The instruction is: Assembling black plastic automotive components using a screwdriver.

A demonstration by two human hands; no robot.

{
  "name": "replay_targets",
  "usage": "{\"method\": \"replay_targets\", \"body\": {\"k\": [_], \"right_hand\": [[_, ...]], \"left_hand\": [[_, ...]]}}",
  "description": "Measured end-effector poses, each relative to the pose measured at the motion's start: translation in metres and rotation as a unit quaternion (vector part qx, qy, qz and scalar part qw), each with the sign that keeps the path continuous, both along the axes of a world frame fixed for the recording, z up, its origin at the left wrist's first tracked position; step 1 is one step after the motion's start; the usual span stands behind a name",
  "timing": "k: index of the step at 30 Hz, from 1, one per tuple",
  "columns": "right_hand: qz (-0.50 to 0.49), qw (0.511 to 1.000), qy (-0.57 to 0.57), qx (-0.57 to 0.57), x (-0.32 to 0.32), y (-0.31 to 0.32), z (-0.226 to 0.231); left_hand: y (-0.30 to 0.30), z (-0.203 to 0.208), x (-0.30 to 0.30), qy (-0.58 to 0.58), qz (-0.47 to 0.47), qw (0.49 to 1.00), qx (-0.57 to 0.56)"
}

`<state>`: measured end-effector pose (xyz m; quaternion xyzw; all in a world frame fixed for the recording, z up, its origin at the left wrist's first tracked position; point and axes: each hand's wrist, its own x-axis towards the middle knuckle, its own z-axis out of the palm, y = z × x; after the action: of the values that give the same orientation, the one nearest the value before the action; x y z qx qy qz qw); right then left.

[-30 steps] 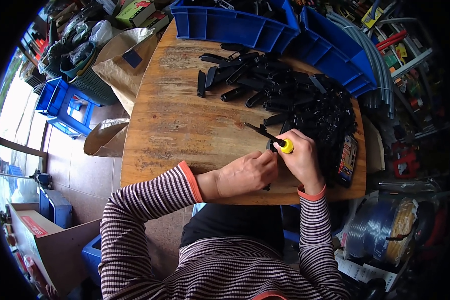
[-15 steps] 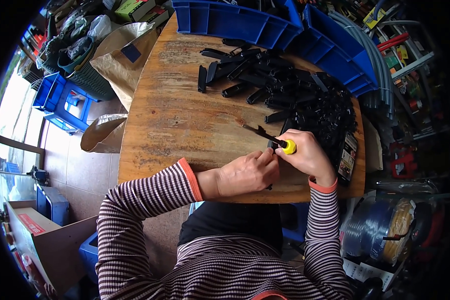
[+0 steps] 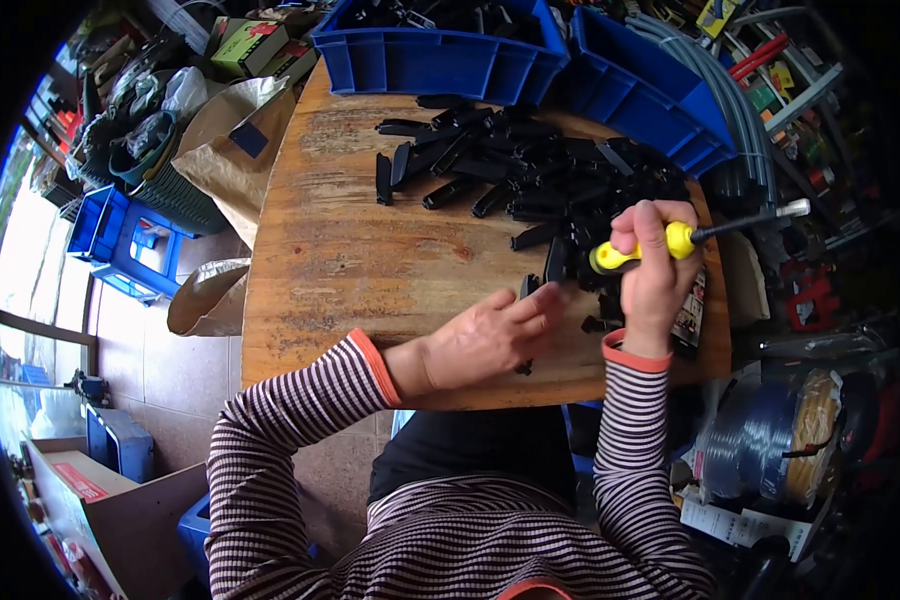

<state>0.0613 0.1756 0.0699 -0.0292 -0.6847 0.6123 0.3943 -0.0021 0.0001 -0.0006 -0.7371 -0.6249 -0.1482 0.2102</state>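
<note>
My right hand (image 3: 653,265) is closed around the yellow handle of a screwdriver (image 3: 680,240), held above the right side of the table. Its dark shaft points right, ending in a pale metal tip. My left hand (image 3: 480,340) is over the near middle of the table, fingers stretched to the right and slightly blurred. A small black part (image 3: 528,287) pokes out beyond its fingers, and another dark bit shows below the palm; whether they are one piece is hidden. Just past the fingertips stands a longer black casing (image 3: 554,260), beside a heap of similar black casings (image 3: 490,165).
A wooden table (image 3: 370,260) carries the heap. Two blue bins, one left (image 3: 440,65) with black parts inside and one right (image 3: 660,95), line its far edge. Brown paper bags (image 3: 230,140) stand left. Grey tubing (image 3: 755,170) and wrapped coils (image 3: 760,435) are to the right.
My right hand has lifted and moved right and away, swinging the screwdriver shaft from pointing left to pointing right. My left hand's fingers have loosened and spread. The view has shifted slightly.
</note>
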Motion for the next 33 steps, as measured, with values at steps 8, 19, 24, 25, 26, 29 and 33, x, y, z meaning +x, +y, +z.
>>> {"method": "replay_targets", "body": {"k": [8, 19, 24, 25, 26, 29, 33], "right_hand": [[-0.099, 0.889, -0.305, 0.328, 0.029, 0.031, -0.052], [-0.026, 0.891, -0.285, 0.353, 0.023, 0.017, -0.043], [0.056, 0.858, -0.284, 0.425, 0.029, 0.013, -0.043], [0.067, 0.847, -0.280, 0.447, 0.030, 0.012, -0.042], [0.061, 0.847, -0.284, 0.446, 0.029, 0.011, -0.042], [0.063, 0.858, -0.332, 0.387, 0.014, 0.012, -0.038], [-0.048, 0.953, -0.176, 0.243, -0.007, 0.029, -0.027]], "left_hand": [[-0.008, 0.005, -0.041, -0.130, 0.002, 0.989, -0.076], [-0.013, 0.004, -0.117, -0.313, 0.296, 0.897, 0.099], [-0.019, -0.007, -0.121, -0.202, 0.333, 0.920, 0.048], [-0.029, 0.001, -0.120, -0.202, 0.330, 0.921, 0.042], [-0.036, 0.009, -0.120, -0.204, 0.324, 0.923, 0.037], [-0.044, 0.026, -0.112, -0.251, 0.254, 0.934, -0.023], [-0.031, 0.023, -0.090, -0.343, 0.061, 0.930, -0.119]]}}
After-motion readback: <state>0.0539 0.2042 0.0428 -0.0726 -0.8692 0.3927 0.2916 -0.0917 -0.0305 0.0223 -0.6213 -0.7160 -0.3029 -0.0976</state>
